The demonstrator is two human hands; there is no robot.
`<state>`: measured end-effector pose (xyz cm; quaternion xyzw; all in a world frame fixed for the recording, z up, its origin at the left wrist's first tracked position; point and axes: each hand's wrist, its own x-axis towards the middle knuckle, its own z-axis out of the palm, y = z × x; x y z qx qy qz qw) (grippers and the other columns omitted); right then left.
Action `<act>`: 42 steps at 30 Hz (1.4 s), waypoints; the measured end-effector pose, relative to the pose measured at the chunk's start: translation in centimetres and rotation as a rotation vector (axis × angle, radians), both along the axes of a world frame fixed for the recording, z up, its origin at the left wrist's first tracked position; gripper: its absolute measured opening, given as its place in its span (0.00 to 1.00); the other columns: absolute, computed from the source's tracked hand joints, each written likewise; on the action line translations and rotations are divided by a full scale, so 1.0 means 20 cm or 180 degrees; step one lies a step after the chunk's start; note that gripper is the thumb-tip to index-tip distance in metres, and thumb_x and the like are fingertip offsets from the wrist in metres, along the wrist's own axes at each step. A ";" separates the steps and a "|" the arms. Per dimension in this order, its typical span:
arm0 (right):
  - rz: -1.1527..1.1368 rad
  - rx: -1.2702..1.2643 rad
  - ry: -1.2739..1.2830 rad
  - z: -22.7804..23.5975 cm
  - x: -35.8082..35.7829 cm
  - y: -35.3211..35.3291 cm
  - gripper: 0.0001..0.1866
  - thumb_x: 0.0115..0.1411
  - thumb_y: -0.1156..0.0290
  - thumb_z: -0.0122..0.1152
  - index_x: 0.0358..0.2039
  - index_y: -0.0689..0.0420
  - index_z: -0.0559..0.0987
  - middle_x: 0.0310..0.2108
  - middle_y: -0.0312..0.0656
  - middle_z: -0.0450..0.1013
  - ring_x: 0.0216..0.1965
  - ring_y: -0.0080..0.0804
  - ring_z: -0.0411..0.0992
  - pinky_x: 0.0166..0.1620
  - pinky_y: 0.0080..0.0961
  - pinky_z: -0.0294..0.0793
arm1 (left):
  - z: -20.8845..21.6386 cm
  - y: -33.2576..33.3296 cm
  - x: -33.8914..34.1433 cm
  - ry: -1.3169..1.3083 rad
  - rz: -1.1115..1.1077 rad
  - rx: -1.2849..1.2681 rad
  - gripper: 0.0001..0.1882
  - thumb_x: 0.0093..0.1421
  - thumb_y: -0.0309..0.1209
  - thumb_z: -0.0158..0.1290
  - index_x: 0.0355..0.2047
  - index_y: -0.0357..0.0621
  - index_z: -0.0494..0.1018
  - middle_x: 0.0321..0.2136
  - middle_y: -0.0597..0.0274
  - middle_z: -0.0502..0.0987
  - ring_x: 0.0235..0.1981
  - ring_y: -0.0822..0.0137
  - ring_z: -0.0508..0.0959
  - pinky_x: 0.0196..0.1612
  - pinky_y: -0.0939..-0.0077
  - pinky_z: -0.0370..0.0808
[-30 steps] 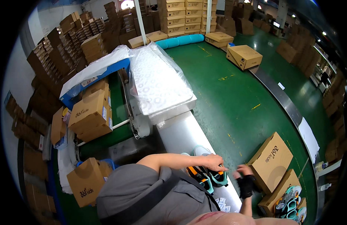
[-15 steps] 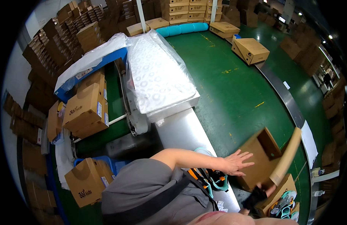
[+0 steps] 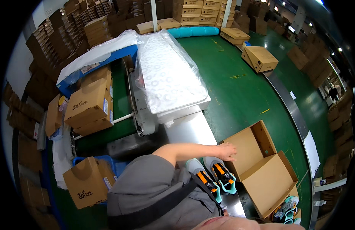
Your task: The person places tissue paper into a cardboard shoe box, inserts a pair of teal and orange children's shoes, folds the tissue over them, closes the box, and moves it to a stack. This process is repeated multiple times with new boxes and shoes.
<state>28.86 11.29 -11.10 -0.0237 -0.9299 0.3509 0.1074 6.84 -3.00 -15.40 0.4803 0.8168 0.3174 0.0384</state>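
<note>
An open brown shoebox (image 3: pixel 244 147) lies on the green surface at the right, its attached lid (image 3: pixel 267 184) folded back toward me. My left hand (image 3: pixel 226 152) is at the box's left rim, fingers bent over the edge. Just below that hand, a pair of grey shoes with orange, black and turquoise parts sits side by side on the metal strip: a left shoe (image 3: pixel 203 178) and a right shoe (image 3: pixel 222 174). Only a sliver of skin, perhaps my right hand (image 3: pixel 225 211), shows beside the shoe's heel; its fingers are hidden.
More similar shoes (image 3: pixel 287 210) lie beyond the lid at lower right. White patterned wrapping sheets (image 3: pixel 171 73) in clear plastic are stacked ahead. Closed shoeboxes (image 3: pixel 89 101) stand at the left, another box (image 3: pixel 85 184) below them. A lone box (image 3: pixel 260 59) sits far right.
The shoebox has turned and its lid has swung open toward me. My left hand has moved from spread fingers above the box to its rim. The gloved right hand has left the lid.
</note>
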 end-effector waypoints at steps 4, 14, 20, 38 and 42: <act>0.0430 0.0014 -0.0040 0.03 -0.08 -0.10 0.30 0.51 0.74 0.54 0.55 0.60 0.58 0.43 0.47 0.66 0.43 0.34 0.67 0.48 0.33 0.66 | 0.09 -0.22 -0.03 -0.0256 0.0368 0.1409 0.15 0.52 0.39 0.49 0.31 0.39 0.71 0.31 0.49 0.72 0.36 0.52 0.72 0.38 0.62 0.70; -0.1520 -0.1380 0.0612 -0.02 -0.19 0.17 0.29 0.52 0.72 0.55 0.55 0.60 0.59 0.42 0.45 0.67 0.42 0.34 0.68 0.47 0.32 0.66 | 0.09 -1.53 -0.75 0.0089 0.3815 0.0047 0.11 0.52 0.28 0.45 0.35 0.39 0.71 0.40 0.49 0.69 0.43 0.51 0.68 0.47 0.60 0.66; -0.1718 -0.1102 0.0460 -0.01 -0.39 0.22 0.29 0.53 0.70 0.56 0.55 0.59 0.59 0.42 0.46 0.67 0.41 0.37 0.68 0.47 0.33 0.66 | 0.22 -1.69 -0.67 -0.0390 0.3324 -0.1275 0.26 0.56 0.48 0.44 0.53 0.53 0.64 0.61 0.53 0.47 0.63 0.54 0.43 0.58 0.39 0.37; -0.0519 0.0885 -0.1988 -0.06 -0.73 -0.23 0.19 0.48 0.62 0.54 0.41 0.54 0.68 0.38 0.49 0.71 0.42 0.45 0.69 0.44 0.42 0.67 | 0.53 -1.69 -1.25 0.1363 0.2965 -0.0390 0.12 0.62 0.31 0.39 0.35 0.37 0.69 0.33 0.46 0.71 0.36 0.50 0.71 0.38 0.65 0.68; -0.0444 0.0564 -0.0997 0.05 -0.81 -0.41 0.36 0.46 0.56 0.62 0.55 0.51 0.59 0.52 0.49 0.61 0.52 0.46 0.62 0.51 0.42 0.61 | 0.97 -1.23 -1.10 0.0916 0.1957 0.1020 0.10 0.62 0.29 0.39 0.34 0.35 0.68 0.29 0.54 0.70 0.32 0.61 0.71 0.35 0.72 0.67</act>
